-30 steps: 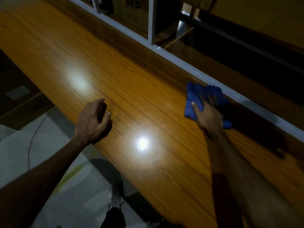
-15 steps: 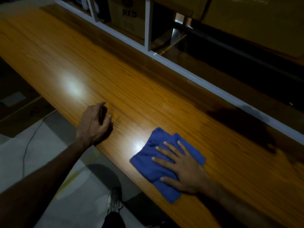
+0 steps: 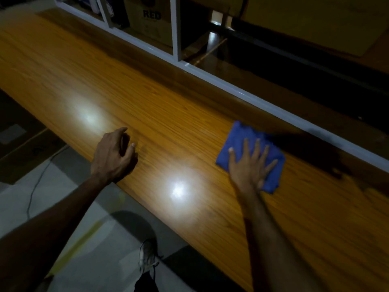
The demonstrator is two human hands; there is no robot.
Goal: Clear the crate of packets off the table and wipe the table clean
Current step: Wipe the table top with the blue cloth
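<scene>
A long glossy wooden table runs from upper left to lower right. A folded blue cloth lies flat on it toward the far side. My right hand presses on the cloth with straight, spread fingers. At the table's near edge my left hand rests with loosely curled fingers and holds nothing. No crate of packets shows in the head view.
A white metal rail borders the table's far side, with shelving behind it. A cardboard box marked RED stands in the shelf. Below the near edge are grey floor, a thin cable and my shoe.
My right hand pulled the cloth from the far rail to the near edge, then pushed it back out toward the far right. My left hand stayed put.
</scene>
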